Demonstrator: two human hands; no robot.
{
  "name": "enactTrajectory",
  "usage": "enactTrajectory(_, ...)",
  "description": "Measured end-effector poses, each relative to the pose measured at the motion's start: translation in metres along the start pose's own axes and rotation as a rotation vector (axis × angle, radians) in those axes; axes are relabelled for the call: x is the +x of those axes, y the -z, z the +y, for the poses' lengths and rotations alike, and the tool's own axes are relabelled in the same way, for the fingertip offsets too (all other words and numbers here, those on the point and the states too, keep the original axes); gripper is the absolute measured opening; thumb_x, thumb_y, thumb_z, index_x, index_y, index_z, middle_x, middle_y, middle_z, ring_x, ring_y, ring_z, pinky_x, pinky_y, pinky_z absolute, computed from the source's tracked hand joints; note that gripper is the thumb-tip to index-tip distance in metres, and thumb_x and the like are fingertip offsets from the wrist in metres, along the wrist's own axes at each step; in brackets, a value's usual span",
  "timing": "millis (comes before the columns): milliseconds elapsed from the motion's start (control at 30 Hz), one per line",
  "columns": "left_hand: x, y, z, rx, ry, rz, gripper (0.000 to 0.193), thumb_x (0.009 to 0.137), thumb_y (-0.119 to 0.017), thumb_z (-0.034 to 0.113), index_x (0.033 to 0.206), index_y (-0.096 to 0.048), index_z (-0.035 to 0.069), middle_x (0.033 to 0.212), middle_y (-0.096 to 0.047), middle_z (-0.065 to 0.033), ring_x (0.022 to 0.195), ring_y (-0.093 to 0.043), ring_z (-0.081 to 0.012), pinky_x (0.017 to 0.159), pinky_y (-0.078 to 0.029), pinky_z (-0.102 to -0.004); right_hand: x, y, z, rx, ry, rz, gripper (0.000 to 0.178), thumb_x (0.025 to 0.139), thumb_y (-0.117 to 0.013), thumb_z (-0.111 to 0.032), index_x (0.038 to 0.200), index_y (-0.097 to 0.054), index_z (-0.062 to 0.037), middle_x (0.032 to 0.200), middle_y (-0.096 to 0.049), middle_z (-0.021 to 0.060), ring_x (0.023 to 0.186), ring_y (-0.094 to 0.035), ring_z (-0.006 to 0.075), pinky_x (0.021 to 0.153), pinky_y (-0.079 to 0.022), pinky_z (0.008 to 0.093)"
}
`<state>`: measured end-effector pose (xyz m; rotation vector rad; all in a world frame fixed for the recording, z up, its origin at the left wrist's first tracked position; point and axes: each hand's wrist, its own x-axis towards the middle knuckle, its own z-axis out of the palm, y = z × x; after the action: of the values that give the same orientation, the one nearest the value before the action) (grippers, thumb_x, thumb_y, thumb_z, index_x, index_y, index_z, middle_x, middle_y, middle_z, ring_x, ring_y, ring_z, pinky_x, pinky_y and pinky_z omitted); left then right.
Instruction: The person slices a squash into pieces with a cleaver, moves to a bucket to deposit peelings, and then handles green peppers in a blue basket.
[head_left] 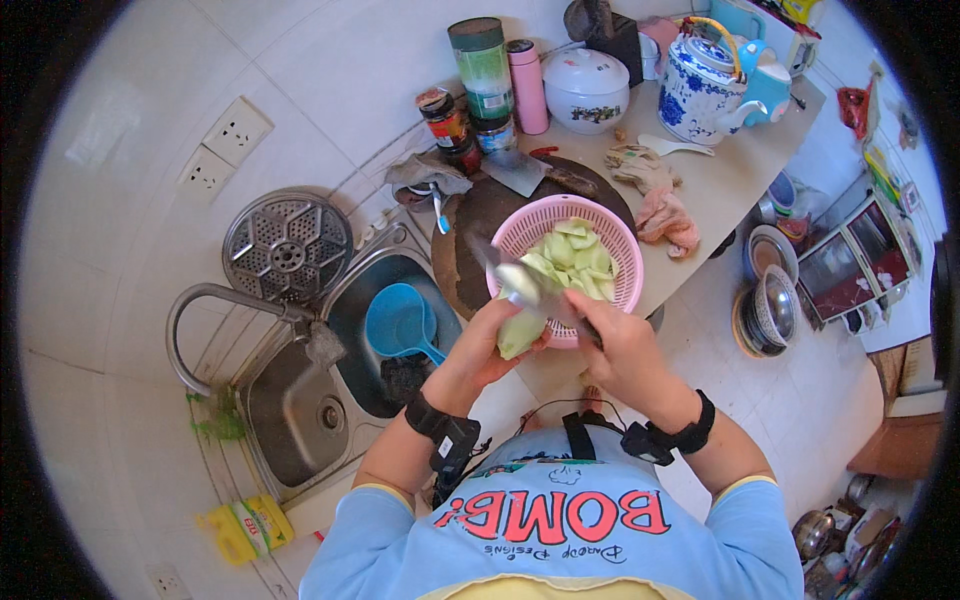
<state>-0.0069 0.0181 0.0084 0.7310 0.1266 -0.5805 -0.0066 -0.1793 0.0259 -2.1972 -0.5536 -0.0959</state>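
Note:
My left hand (478, 347) is wrapped round a peeled pale green vegetable (519, 334), whose exact kind I cannot make out. A knife (553, 302) is in my right hand (632, 358), gripped by its dark handle, with its broad blade against the vegetable's far end and blurred by motion. Just beyond both hands stands a pink plastic basket (630, 232), holding many thin pale green slices (575, 255). The basket rests on a round dark chopping board (455, 250), and the blade hangs over its near left side.
To the left, a steel sink (290, 400) adjoins a second basin with a blue dipper (392, 318). Behind the board are jars (480, 70), a pink flask (528, 88), a white lidded pot (586, 92) and a patterned teapot (692, 90). Crumpled gloves (668, 222) lie right of the basket.

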Motion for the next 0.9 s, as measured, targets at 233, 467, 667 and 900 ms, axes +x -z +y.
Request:
enactTrajectory(233,0.002,-0.004,-0.003,-0.065,-0.019,0.305,0.032,0.083,-0.05,0.027,0.105,-0.048,0.005,0.097,-0.055,-0.008,0.083,-0.057,-0.018,0.068,-0.048,-0.0295,0.003,0.003,-0.021,-0.076,0.168,0.016,0.045,0.067,-0.056,-0.004,0.111,-0.048,-0.0009,0.087,-0.058,0.0176,0.075,-0.058,0.0312,0.062,-0.047,0.0362)
enactTrajectory(467,-0.001,-0.016,0.01,0.177,-0.03,-0.01,0.042,0.08,-0.057,0.022,0.114,-0.042,0.003,0.091,-0.053,-0.0078,0.076,-0.056,-0.0173,0.059,-0.048,-0.0284,0.002,0.003,0.024,-0.001,-0.115,0.004,0.032,0.071,-0.053,-0.004,0.103,-0.052,0.0009,0.086,-0.058,0.021,0.078,-0.057,0.0355,0.065,-0.046,0.0397)
enactTrajectory(667,0.006,0.003,0.006,0.315,-0.125,0.007,0.038,0.083,-0.05,0.028,0.112,-0.045,0.004,0.104,-0.055,-0.0109,0.089,-0.057,-0.0207,0.074,-0.049,-0.0337,0.005,0.014,-0.018,-0.271,0.319,-0.032,0.043,0.067,-0.053,-0.005,0.109,-0.049,-0.0017,0.071,-0.054,0.0102,0.061,-0.057,0.024,0.051,-0.046,0.0316)
enactTrajectory(900,0.012,0.006,0.006,0.569,-0.144,-0.047,0.041,0.082,-0.054,0.026,0.114,-0.044,0.003,0.098,-0.056,-0.0092,0.077,-0.058,-0.0169,0.055,-0.049,-0.0293,0.003,0.005,0.002,-0.396,0.29,-0.078,0.04,0.07,-0.05,-0.006,0.109,-0.048,-0.0012,0.074,-0.055,0.0114,0.063,-0.057,0.0253,0.052,-0.047,0.0332)
